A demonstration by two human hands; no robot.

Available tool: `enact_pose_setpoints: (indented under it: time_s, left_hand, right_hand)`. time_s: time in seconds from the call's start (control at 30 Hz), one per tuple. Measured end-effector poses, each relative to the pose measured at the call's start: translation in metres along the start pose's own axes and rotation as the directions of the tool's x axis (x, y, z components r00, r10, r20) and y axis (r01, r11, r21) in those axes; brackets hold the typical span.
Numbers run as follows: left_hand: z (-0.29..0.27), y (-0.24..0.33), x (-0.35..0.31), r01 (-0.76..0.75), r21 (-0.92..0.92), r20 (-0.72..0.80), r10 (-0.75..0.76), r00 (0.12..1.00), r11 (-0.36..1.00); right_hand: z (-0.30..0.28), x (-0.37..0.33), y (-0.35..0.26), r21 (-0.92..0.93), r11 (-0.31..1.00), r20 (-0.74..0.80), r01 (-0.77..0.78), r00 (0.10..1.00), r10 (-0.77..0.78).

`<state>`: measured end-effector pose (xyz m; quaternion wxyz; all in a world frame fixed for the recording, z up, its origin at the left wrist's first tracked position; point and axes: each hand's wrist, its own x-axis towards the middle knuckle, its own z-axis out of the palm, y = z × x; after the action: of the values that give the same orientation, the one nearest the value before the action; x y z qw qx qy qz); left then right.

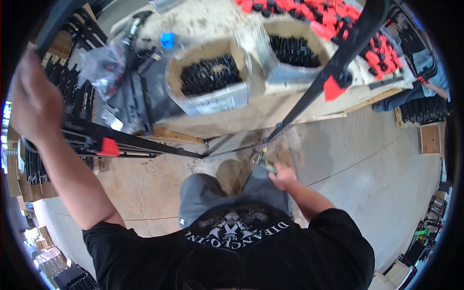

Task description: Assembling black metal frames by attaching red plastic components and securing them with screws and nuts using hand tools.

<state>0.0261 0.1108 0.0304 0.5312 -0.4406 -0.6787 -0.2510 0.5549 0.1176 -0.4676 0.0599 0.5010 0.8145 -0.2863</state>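
My left hand [37,99] is raised at the far left, against the curved tube of a black metal frame [309,89]. Its fingers are blurred and partly turned away, so their grip on the tube is unclear. The frame's long bars slope down to meet near my knees, and a red piece [334,88] sits on the right bar with another red piece [109,147] on the left. Low beside my right thigh, my right hand [283,177] is closed around a small hand tool [262,159] with a greenish grip and metal head. The tool's exact kind does not show.
Beyond the frame, a workbench [241,122] bears an open box of black parts [210,104], a second such box [290,75] and a heap of red and black pieces [333,19]. A plastic bag [104,67] lies left. Another person [430,72] stands at the far right.
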Motion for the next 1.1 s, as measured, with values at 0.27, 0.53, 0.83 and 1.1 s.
enact_pose_setpoints:
  time_s: [0.27,0.53,0.83,1.1]
  left_hand:
    - [-0.059,0.052,0.047,0.038,-0.418,0.316,0.106,0.943,0.908]
    - [-0.185,0.037,0.108,0.242,-0.426,0.505,0.007,0.863,0.872]
    - [-0.275,0.102,-0.009,0.95,-0.094,0.987,0.095,0.128,-0.298]
    - [-0.304,0.097,-0.02,0.727,0.113,0.973,0.223,0.056,-0.678]
  right_hand:
    - [-0.085,-0.096,-0.075,-0.101,0.984,0.423,-0.149,0.889,0.177]
    - [-0.308,-0.174,-0.189,0.132,0.991,0.391,0.036,0.916,-0.085]
    - [-0.425,-0.208,-0.314,0.326,0.736,-0.09,0.594,0.794,-0.601]
    - [-0.416,-0.214,-0.342,0.312,0.696,-0.087,0.646,0.749,-0.657]
